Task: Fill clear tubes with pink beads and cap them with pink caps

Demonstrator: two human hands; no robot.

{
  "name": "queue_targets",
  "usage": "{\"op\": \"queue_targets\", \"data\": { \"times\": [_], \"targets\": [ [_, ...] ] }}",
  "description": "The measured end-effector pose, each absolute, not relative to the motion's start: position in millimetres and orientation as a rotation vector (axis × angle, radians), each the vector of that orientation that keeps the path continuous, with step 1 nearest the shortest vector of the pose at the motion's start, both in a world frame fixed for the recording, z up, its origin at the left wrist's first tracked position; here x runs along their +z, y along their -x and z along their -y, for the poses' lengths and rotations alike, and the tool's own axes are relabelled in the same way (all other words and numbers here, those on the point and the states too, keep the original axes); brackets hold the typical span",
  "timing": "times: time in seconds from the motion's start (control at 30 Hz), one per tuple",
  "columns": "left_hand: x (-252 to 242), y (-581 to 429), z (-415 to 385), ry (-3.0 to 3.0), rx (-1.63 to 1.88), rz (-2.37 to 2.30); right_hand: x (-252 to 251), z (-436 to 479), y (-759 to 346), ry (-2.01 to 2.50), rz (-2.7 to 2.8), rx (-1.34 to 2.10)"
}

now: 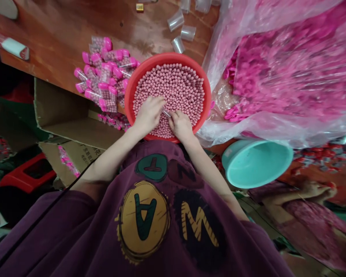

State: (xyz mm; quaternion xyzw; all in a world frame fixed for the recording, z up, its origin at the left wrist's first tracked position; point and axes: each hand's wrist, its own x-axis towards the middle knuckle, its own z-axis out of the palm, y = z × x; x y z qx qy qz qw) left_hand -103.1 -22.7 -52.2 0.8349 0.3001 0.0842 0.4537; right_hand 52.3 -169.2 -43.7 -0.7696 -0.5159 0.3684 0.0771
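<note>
A red bowl (132, 82) full of small pink balls (175, 84) sits at the near edge of the brown wooden table (60, 34). Both my hands rest in the balls at the bowl's near side. My left hand (148, 113) is curled, fingers down in the balls. My right hand (181, 125) is closed, and a small clear plastic tube (166, 113) lies between the two hands; it seems pinched by both.
A heap of pink-capped filled tubes (105, 75) lies left of the bowl. Empty clear tubes (180, 29) lie beyond it. A big plastic bag of pink caps (291, 65) fills the right. A teal basin (256, 161) and an open cardboard box (72, 119) sit below the table edge. Another person's arm (300, 196) is at right.
</note>
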Motion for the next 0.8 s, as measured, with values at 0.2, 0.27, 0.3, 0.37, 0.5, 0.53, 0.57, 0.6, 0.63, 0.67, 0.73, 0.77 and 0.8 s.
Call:
{"op": "queue_targets", "data": {
  "times": [0.2, 0.27, 0.3, 0.37, 0.5, 0.53, 0.57, 0.6, 0.63, 0.67, 0.73, 0.77, 0.8],
  "targets": [
    [-69.0, 81.2, 57.0, -2.144, 0.040, -0.711, -55.1, 178.5, -70.3, 2.059, 1.274, 1.070],
    [-72.8, 79.9, 55.6, -2.165, 0.123, -0.720, -56.6, 179.7, -72.3, 2.013, 1.132, 1.060],
    [-73.3, 78.5, 55.8, -2.186, 0.147, -0.718, -56.7, 179.0, -71.9, 2.014, 1.079, 1.057],
    [-72.2, 74.0, 57.5, -2.229, 0.138, -0.710, -54.6, 176.8, -69.3, 2.024, 1.019, 1.074],
    [-68.6, 65.4, 54.2, -2.325, 0.029, -0.692, -40.7, 182.8, -69.4, 2.034, 0.927, 1.124],
    [-68.8, 63.8, 50.4, -2.361, 0.018, -0.717, -36.9, 189.0, -73.9, 2.034, 0.883, 1.114],
    [-69.8, 62.1, 46.0, -2.396, 0.008, -0.755, -34.1, 197.2, -81.1, 2.036, 0.828, 1.082],
    [-71.8, 59.9, 41.9, -2.424, -0.004, -0.793, -33.1, 207.2, -91.3, 2.040, 0.764, 1.026],
    [-74.6, 56.8, 39.1, -2.437, -0.022, -0.816, -34.6, 218.2, -104.2, 2.054, 0.692, 0.948],
    [-78.3, 52.5, 38.4, -2.432, -0.044, -0.816, -39.2, 229.5, -119.1, 2.080, 0.618, 0.853],
    [-87.1, 40.4, 44.2, -2.380, -0.096, -0.766, -58.6, 248.6, -150.9, 2.197, 0.456, 0.654],
    [-91.8, 32.9, 50.2, -2.343, -0.118, -0.734, -72.9, 254.6, -165.3, 2.278, 0.416, 0.584],
    [-96.1, 25.1, 57.3, -2.304, -0.133, -0.711, -89.2, 257.7, -177.1, 2.348, 0.410, 0.547]
  ]
}}
